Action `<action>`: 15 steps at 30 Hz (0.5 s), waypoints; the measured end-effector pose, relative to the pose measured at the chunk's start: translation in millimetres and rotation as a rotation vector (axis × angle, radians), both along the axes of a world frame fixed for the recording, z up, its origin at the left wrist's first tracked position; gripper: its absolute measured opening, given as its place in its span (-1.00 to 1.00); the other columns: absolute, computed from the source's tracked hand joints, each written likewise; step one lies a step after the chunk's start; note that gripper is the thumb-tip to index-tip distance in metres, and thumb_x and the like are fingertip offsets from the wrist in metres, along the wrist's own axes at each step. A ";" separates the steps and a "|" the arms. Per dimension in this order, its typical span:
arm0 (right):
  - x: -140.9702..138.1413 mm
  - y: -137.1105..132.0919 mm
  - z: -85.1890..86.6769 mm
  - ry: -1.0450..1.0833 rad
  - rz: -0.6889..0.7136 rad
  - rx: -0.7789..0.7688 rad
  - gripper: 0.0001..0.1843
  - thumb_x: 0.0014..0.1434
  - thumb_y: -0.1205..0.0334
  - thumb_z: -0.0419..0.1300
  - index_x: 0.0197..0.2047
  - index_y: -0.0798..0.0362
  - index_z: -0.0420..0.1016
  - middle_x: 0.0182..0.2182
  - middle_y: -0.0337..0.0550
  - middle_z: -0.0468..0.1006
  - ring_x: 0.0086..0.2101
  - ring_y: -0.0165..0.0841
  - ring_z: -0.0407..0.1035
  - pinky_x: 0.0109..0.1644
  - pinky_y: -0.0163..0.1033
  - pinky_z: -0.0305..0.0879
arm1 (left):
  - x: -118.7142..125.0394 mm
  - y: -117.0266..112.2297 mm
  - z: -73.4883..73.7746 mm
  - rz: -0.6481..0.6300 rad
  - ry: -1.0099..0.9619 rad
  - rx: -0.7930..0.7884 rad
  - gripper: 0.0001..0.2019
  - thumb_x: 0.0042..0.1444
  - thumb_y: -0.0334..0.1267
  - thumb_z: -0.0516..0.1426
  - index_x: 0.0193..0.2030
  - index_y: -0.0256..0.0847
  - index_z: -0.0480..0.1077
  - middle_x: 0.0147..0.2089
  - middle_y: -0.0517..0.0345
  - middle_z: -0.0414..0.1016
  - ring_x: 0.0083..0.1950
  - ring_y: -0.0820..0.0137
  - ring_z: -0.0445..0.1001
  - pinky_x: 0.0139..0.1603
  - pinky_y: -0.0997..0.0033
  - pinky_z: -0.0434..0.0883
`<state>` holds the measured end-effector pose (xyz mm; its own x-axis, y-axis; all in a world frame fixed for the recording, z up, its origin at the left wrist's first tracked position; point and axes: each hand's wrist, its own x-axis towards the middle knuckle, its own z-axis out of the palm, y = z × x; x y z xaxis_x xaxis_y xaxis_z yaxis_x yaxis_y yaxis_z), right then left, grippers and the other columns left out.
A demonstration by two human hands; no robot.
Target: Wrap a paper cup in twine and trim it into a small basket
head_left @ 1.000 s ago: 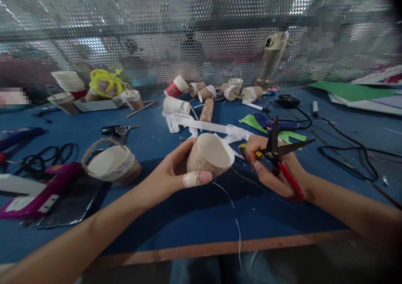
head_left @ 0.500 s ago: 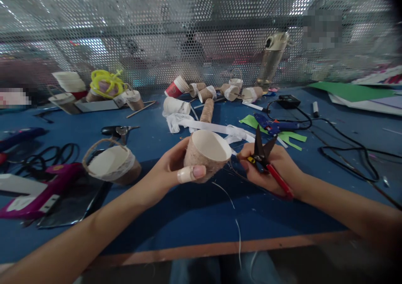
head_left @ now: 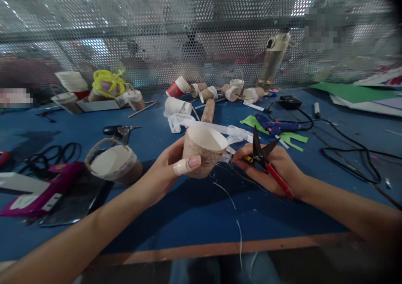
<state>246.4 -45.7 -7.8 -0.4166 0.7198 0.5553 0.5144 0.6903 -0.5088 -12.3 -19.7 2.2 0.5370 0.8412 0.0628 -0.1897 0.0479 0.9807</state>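
Observation:
My left hand [head_left: 169, 162] is wrapped round a paper cup [head_left: 201, 162] covered in brown twine, its white mouth tipped up and slightly towards me. A bandage-like wrap covers the left thumb. My right hand [head_left: 276, 166] is closed on red-handled scissors [head_left: 278, 179], whose dark blades stand apart and point upward. Its thumb and forefinger are pinched close to the cup's right side, by some thin loose fibres. Whether they grip a strand is unclear. Behind the cup lies a white lace ribbon [head_left: 209, 127].
A lace-trimmed basket cup [head_left: 113, 166] stands left, near a purple tool [head_left: 59, 187]. A twine roll [head_left: 207, 111], white cups [head_left: 178, 107] and a blue glue gun [head_left: 276, 126] lie behind. Its cable runs right. A bottle [head_left: 272, 62] stands by the perforated screen.
The twine-covered cup has shifted slightly left and away from my right fingertips, and its mouth has turned a little. At the far left, a blue tool has gone from view.

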 end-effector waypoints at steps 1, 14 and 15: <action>-0.3 -0.9 0.8 0.029 0.002 -0.014 -0.89 0.18 0.41 0.21 -0.28 0.01 0.51 -0.39 -0.24 0.62 -0.39 -0.38 0.53 -0.27 -0.33 0.40 | 0.1 0.1 0.0 0.013 -0.004 -0.011 -0.45 0.07 -0.06 0.35 0.19 -0.19 0.48 0.02 -0.06 0.64 0.19 0.02 0.53 0.24 0.18 0.44; -4.8 1.8 -1.3 0.446 0.131 -0.530 -0.75 0.10 0.41 0.33 -0.16 0.01 0.44 -0.30 -0.22 0.59 -0.27 -0.37 0.55 -0.10 -0.24 0.55 | 1.1 -0.9 1.4 0.054 -0.052 -0.080 -0.49 0.10 -0.06 0.34 0.17 -0.19 0.51 0.00 -0.04 0.64 -0.06 0.17 0.62 0.14 0.22 0.50; -4.7 2.1 -1.9 0.451 0.129 -0.535 -0.74 0.10 0.40 0.34 -0.15 0.01 0.43 -0.30 -0.23 0.59 -0.27 -0.37 0.55 -0.10 -0.23 0.55 | 1.0 -0.9 1.5 0.052 -0.056 -0.081 -0.49 0.10 -0.06 0.34 0.17 -0.19 0.51 -0.02 -0.03 0.64 -0.07 0.19 0.62 0.13 0.24 0.51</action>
